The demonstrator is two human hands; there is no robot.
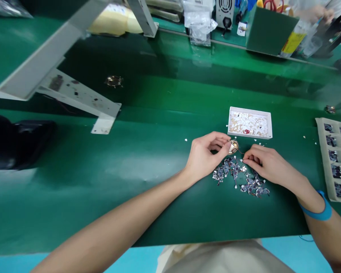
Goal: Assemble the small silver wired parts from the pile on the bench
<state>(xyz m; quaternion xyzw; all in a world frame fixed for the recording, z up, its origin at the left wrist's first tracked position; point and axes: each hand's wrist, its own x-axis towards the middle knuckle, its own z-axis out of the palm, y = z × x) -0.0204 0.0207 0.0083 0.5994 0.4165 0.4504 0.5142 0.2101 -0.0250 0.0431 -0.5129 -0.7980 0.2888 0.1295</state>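
Between the thumb and fingers of my left hand [206, 153] is a small round gold-coloured part [233, 147] with a pale inside. A thin reddish wire runs from it toward my right hand [263, 163], whose thumb and forefinger are pinched together. What sits in that pinch is too small to make out. Just below both hands lies a loose heap of small silvery electronic pieces [230, 168], some with white round dots. More of these pieces are spread under the right hand. A blue band [319, 210] circles my right wrist.
A white shallow box [269, 131] with small pale scraps stands behind my hands. At the far right is a compartment tray [325, 151] of dark parts. White metal brackets [79, 93] rise at the left. A green bin [269, 30] and another person's hand [319, 14] are beyond.
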